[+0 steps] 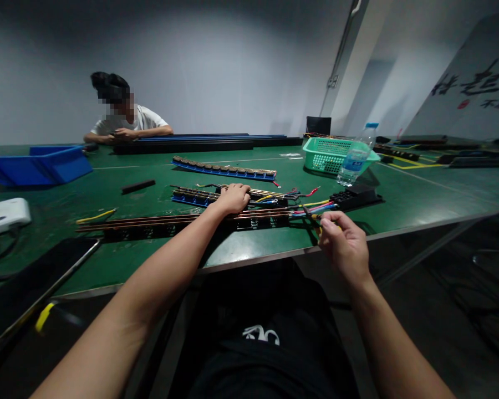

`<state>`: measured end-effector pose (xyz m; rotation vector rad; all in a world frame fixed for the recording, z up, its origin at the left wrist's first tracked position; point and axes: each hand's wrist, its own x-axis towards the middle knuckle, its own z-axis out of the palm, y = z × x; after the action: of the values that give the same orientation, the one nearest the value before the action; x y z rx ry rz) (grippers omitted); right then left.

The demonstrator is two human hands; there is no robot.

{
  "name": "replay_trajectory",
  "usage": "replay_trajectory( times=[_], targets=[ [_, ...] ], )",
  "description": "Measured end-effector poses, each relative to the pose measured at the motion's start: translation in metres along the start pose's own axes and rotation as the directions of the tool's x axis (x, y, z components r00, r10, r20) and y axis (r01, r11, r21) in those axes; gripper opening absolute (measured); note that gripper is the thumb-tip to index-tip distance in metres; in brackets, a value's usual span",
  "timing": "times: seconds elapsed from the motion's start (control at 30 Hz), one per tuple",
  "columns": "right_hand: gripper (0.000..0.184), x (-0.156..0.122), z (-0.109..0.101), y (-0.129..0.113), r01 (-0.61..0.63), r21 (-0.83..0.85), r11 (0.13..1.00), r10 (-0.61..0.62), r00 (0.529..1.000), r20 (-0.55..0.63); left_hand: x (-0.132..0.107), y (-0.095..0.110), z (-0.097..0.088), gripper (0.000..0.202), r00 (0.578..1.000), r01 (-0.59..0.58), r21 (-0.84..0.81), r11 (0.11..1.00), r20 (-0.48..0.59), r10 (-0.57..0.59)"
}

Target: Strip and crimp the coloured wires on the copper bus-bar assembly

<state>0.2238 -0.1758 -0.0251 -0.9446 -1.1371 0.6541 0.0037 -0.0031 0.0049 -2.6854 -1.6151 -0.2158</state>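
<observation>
My left hand (235,198) lies over a short blue-and-black strip with metal rails (191,197), its fingers bent down and closed on it. Directly in front of that strip runs a long black track with copper-coloured rails (170,220). From the track's right end, coloured wires (316,208) lead to a black slotted end piece (355,198). Close to these wires, my right hand (345,244) is closed on a small hand tool (315,215) with a dark tip and yellow parts; the fingers hide much of it. A red-ended wire (311,192) sticks out behind.
Another blue strip (224,168) lies farther back. A green basket (328,158) and a water bottle (355,160) stand at right, a blue bin (37,166) at left. A phone-like black slab (37,277) is near left. Across the table sits a person (127,119).
</observation>
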Motion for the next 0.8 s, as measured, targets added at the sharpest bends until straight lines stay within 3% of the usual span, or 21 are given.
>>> replay_trajectory(
  times=[0.17, 0.53, 0.67, 0.73, 0.8],
  targets=[
    [0.016, -0.005, 0.007, 0.000, -0.014, 0.245, 0.969, 0.057, 0.984, -0.171, 0.000, -0.001, 0.000, 0.045, 1.000, -0.001, -0.007, 1.000, -0.004, 0.000],
    [0.013, -0.014, 0.014, 0.007, 0.082, 0.382, 0.920, 0.058, 0.938, -0.341, 0.001, -0.001, 0.000, 0.045, 1.000, 0.004, 0.001, 1.000, -0.003, -0.004],
    [0.017, -0.020, 0.012, 0.016, 0.108, 0.281, 0.954, -0.014, 0.948, -0.317, 0.001, -0.001, 0.000, 0.045, 1.000, 0.012, -0.004, 1.000, -0.005, -0.012],
    [0.016, -0.030, 0.009, 0.024, 0.182, 0.121, 0.976, -0.141, 0.947, -0.287, 0.001, -0.001, 0.001, 0.045, 1.000, 0.010, -0.012, 1.000, -0.009, -0.010],
    [0.018, -0.043, 0.007, 0.030, 0.300, -0.129, 0.945, -0.321, 0.926, -0.196, 0.001, -0.002, 0.001, 0.046, 1.000, 0.011, -0.016, 1.000, -0.009, -0.011]
  ],
)
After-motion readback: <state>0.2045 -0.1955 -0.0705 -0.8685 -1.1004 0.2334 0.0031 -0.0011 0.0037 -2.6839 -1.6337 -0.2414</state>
